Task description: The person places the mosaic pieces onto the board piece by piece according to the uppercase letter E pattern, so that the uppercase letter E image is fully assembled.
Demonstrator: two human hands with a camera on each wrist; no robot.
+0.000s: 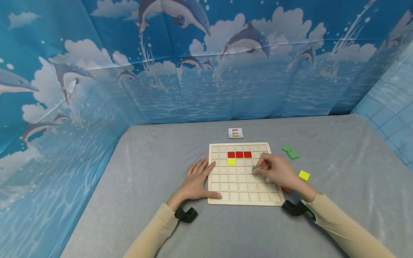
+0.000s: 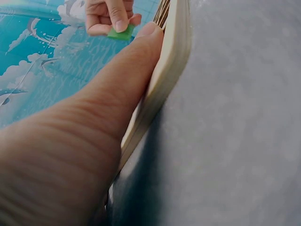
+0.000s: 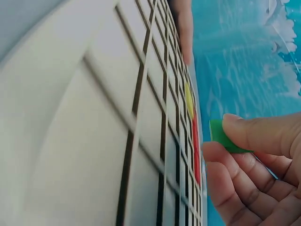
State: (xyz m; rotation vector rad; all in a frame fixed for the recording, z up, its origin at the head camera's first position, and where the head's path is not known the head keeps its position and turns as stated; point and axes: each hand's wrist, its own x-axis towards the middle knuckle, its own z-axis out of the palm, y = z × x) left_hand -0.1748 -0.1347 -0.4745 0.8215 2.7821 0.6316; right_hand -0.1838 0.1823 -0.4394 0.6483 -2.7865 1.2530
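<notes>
A pale wooden grid board (image 1: 238, 196) lies on the grey table. Three red tiles (image 1: 239, 154) sit side by side in one of its upper rows, and a yellow tile (image 1: 231, 162) is under the leftmost red one. My left hand (image 1: 196, 182) rests on the board's left edge, fingers spread and thumb on the lower left corner. Above the right part of the board, my right hand (image 1: 278, 171) pinches a green tile (image 3: 221, 135) between thumb and fingers. In the right wrist view the tile is held clear of the board's surface.
A small printed pattern card (image 1: 236, 133) lies beyond the board. To the right are two loose green tiles (image 1: 293, 154) and a yellow tile (image 1: 304, 175). Something orange-red (image 1: 286, 190) shows partly under my right wrist. A dolphin-print curtain (image 1: 206, 89) hangs behind the table.
</notes>
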